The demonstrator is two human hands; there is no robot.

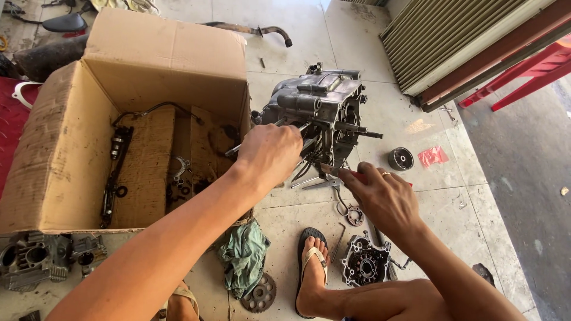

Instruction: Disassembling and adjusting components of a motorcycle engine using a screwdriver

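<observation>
A grey metal engine case (318,107) stands upright on the tiled floor, shafts sticking out of its right side. My left hand (270,151) is closed around a thin metal rod-like tool (233,150) at the case's lower left side. My right hand (380,196) grips pliers with red handles (333,172), the jaws reaching toward the bottom of the case. Several thin rods and bits of metal hang below the case there.
A large open cardboard box (65,137) with dark parts lies left. An engine cover (366,261), gear (260,294), bearing (355,215), green rag (245,255), black round part (400,159) and cylinder head (35,258) lie around. My sandalled foot (310,267) rests nearby. Shutter and red chair legs at right.
</observation>
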